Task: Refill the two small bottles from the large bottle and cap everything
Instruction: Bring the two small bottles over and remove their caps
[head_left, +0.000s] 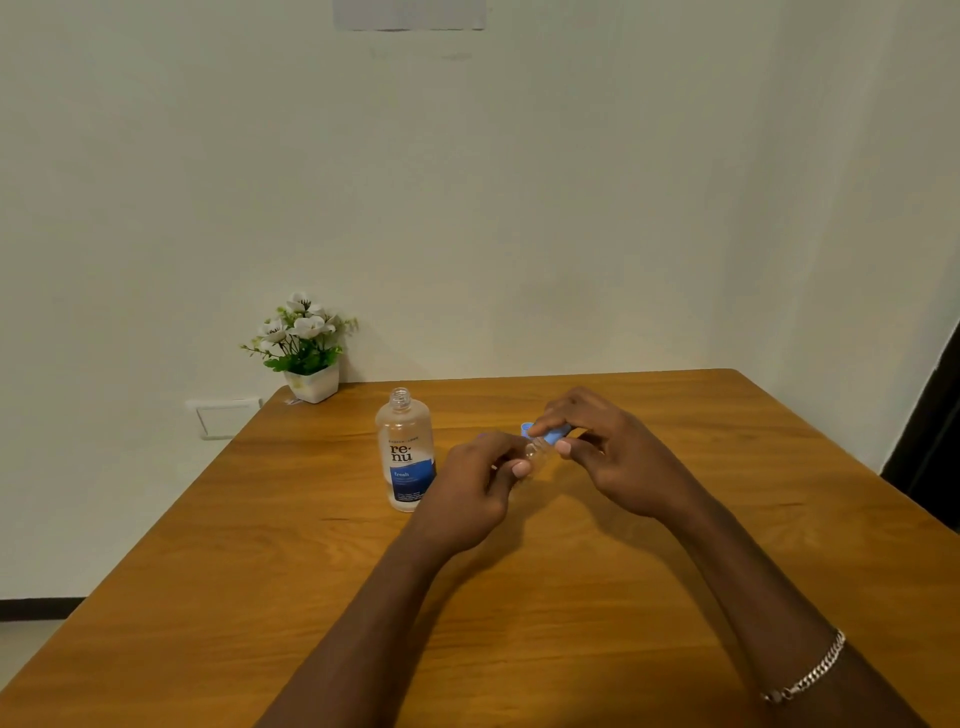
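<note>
Gripping the small bottle in curled fingers, the left hand holds it over the middle of the table, neck pointing at the right hand. That one pinches a blue cap between thumb and fingertips, right at the neck! Whether the cap is seated, I cannot tell. Just left of the hands, the large bottle stands upright and uncapped. A flower pot sits at the far left corner, and a bracelet circles the right wrist.

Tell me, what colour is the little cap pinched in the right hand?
Light blue; the cap shows best in the head view, the only one.
</note>
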